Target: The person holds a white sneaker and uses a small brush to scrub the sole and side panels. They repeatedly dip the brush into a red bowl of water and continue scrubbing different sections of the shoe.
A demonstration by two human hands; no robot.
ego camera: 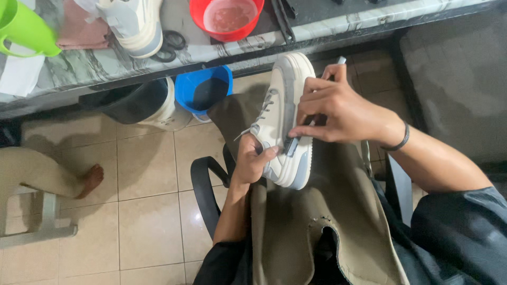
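A white sneaker with grey panels (282,100) rests on the olive cloth over my lap. My left hand (252,158) grips it from the left side, thumb against its heel end. My right hand (332,108) holds a thin pen-like tool (296,143); its dark tip touches the grey side panel near the sole, and its pale upper end sticks out above my fingers. A dark band circles my right wrist.
A marble counter (105,66) runs across the top with a second white sneaker (138,26), scissors (171,45), a red bowl (227,18), a green cup (26,29). Below stand a blue bucket (203,89) and a white bucket (153,105). Another person's bare foot (90,179) is at left. A black chair arm (203,184) is by my knee.
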